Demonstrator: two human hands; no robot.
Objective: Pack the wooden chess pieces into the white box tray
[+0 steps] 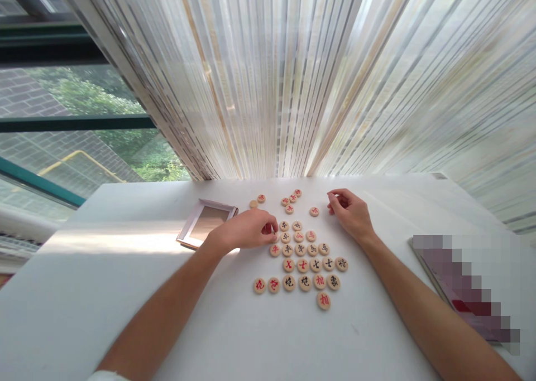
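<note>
Two bare hands rest on a white table [125, 292], both at the far side of a spread of round wooden discs [301, 265] marked in red or black. The discs lie flat in loose rows, touching or just beside one another, with one at the near edge below the last row.

The left hand [245, 230] lies knuckles up, just left of the spread. Its fingers [270, 222] are drawn together against the thumb and pinched on a red-marked disc [268, 230] at the far left edge of the rows. That disc is mostly hidden by the fingertips.

The right hand [350, 212] sits to the far right of the rows, apart from them. Its fingers [335, 197] are curled inward with the tips down at the table; whether they hold anything cannot be told. A single disc [314, 211] lies just left of this hand. Farther off, a few loose discs [292, 199] are scattered between the hands and the curtain.

A shallow open box [205, 220] lies left of the left hand, near the wrist. A blurred flat thing [456, 280] lies on the right of the table, beside the right forearm. A striped curtain [335, 80] hangs beyond the far edge, and a window [62, 119] shows at far left.
</note>
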